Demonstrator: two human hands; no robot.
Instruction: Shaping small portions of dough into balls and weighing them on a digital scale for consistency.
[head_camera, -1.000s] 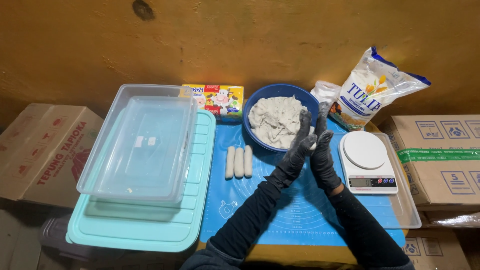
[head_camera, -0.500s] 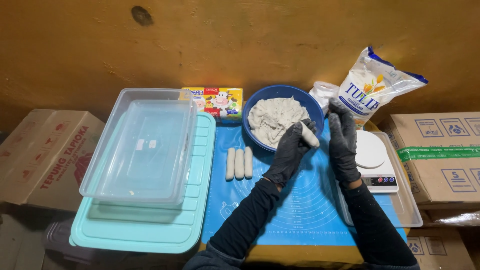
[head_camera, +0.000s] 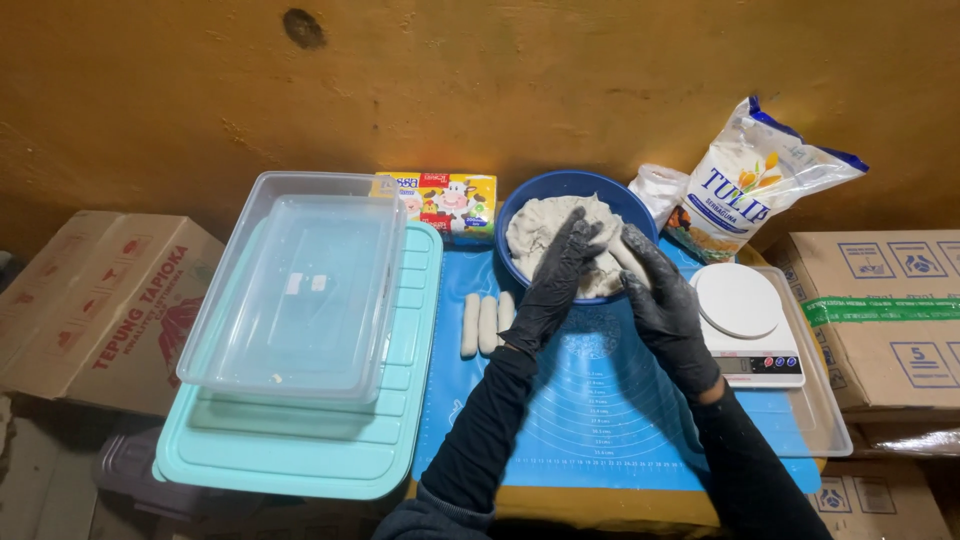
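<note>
Both my hands wear black gloves dusted with flour. My left hand (head_camera: 556, 278) lies fingers-spread on the pale dough (head_camera: 540, 222) in the blue bowl (head_camera: 530, 195). My right hand (head_camera: 662, 297) is at the bowl's right rim, its fingers curled against the edge of the dough mass. Three short rolled dough sticks (head_camera: 487, 323) lie side by side on the blue silicone mat (head_camera: 590, 410), just left of my left wrist.
A clear plastic tub (head_camera: 300, 285) sits on a teal tray lid (head_camera: 330, 450) at the left. A white kitchen scale (head_camera: 745, 325) rests in a clear tray at the right. A flour bag (head_camera: 750, 190), a small yellow carton (head_camera: 450, 200) and cardboard boxes (head_camera: 880, 310) surround the work area.
Both hands moved from above the mat, where they were together, back onto the dough in the bowl; my right hand swung out toward the scale and then came in at the bowl's rim.
</note>
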